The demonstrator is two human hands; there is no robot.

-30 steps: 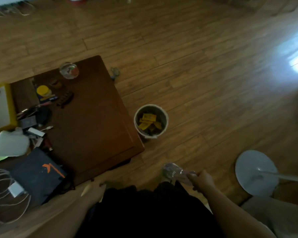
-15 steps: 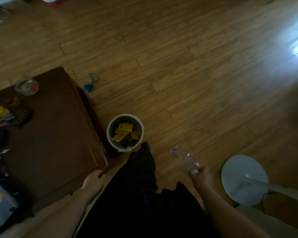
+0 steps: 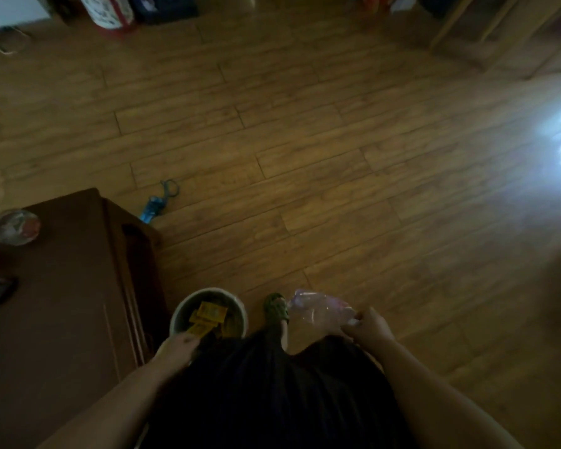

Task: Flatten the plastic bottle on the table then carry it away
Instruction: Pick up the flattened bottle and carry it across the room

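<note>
Bottle was gripped in the right hand above the floor; left hand hung loosely open, empty.

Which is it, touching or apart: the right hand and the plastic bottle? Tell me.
Touching. The head view shows the right hand with its fingers closed on one end of the plastic bottle, holding it up above the floor.

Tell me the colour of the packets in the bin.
Yellow packets, head view.
</note>
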